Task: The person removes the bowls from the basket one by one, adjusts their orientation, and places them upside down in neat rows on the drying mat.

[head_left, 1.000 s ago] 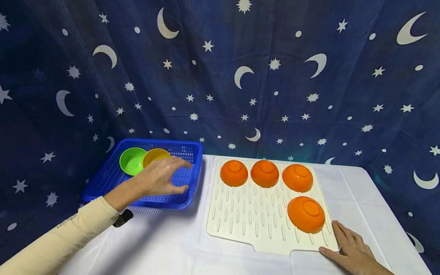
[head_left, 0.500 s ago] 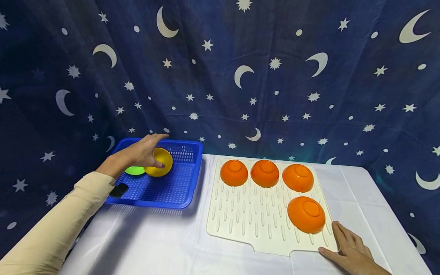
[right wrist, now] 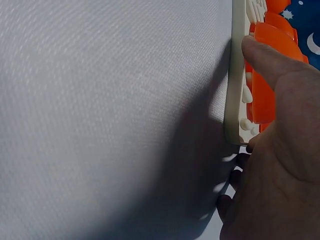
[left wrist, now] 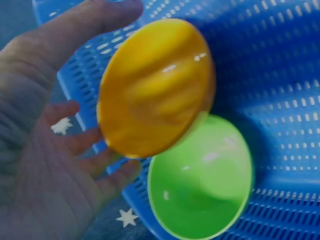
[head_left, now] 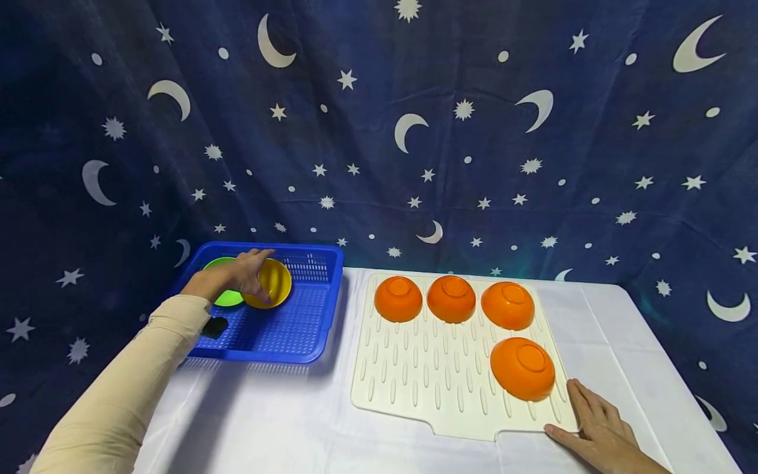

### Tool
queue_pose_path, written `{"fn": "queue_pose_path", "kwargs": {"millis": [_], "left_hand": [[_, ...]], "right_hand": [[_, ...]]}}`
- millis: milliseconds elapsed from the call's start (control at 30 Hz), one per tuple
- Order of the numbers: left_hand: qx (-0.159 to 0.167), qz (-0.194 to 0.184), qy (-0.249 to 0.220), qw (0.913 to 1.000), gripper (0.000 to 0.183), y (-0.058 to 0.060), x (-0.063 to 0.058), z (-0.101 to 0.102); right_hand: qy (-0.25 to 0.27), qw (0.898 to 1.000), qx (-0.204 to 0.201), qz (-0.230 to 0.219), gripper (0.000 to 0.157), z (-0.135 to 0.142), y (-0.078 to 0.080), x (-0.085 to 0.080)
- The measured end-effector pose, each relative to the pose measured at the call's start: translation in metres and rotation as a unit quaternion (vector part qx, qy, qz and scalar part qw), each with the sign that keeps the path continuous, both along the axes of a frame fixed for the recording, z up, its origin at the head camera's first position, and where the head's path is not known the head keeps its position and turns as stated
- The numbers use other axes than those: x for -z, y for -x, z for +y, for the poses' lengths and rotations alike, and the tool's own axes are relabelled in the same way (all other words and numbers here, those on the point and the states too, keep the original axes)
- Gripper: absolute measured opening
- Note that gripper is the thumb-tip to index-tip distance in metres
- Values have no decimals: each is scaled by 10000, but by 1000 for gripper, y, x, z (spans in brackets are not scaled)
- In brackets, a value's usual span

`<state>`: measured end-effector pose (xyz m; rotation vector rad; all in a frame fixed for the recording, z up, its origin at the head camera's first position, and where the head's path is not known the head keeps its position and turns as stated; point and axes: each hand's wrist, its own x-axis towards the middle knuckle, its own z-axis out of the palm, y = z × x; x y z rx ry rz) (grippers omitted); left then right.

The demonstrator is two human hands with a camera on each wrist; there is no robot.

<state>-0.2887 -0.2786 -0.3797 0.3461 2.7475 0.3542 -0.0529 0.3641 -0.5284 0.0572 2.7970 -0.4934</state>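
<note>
My left hand (head_left: 238, 275) is in the blue basket (head_left: 333, 303), its thumb and fingers spread on either side of the yellow bowl (head_left: 278, 282). In the left wrist view, the yellow bowl (left wrist: 155, 90) tilts and partly overlaps the green bowl (left wrist: 207, 175); the thumb stands apart from its rim, and some fingertips come close to the rim or touch it. From above, the hand hides part of the green bowl (head_left: 227, 299). My right hand (head_left: 601, 428) rests at the near right corner of the white draining board (head_left: 414, 375), thumb along the front edge and fingers at the side.
Several orange bowls lie upside down on the board: a back row including a middle orange bowl (head_left: 451, 299), and one orange bowl (head_left: 522, 368) near the right edge. A white cloth (head_left: 284, 415) covers the table. A dark blue starry curtain (head_left: 355, 131) hangs behind.
My left hand has moved left and back, from over the basket's right part to the yellow bowl. The yellow bowl now leans differently. My right hand stays at the board's corner.
</note>
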Motion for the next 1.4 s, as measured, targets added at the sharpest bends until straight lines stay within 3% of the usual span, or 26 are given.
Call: {"fn": "queue_pose_path", "kwargs": {"millis": [333,600,800,1167,1300,1400], "left_hand": [[-339,-325,210,9987,125,1,18,-4],[-298,-73,927,9952,125,-7,22,0],[-268,94,1001,9946,121,-5,24,0],[-412,451,397,9973,115,-3,23,1],[-702,493,-409,9955,116,-5,23,3],[-961,548,-1098,9878,117,-7,23,8]], "right_hand": [[25,9999,104,-128,114,-1,0,-2],[55,9993,212,-291,116,-2,0,-4],[94,9988,264,-396,118,-1,1,-5],[101,9986,281,-425,117,-1,0,-3],[86,9981,331,-512,119,-4,-1,-1],[60,9983,321,-481,118,-5,-2,-2]]}}
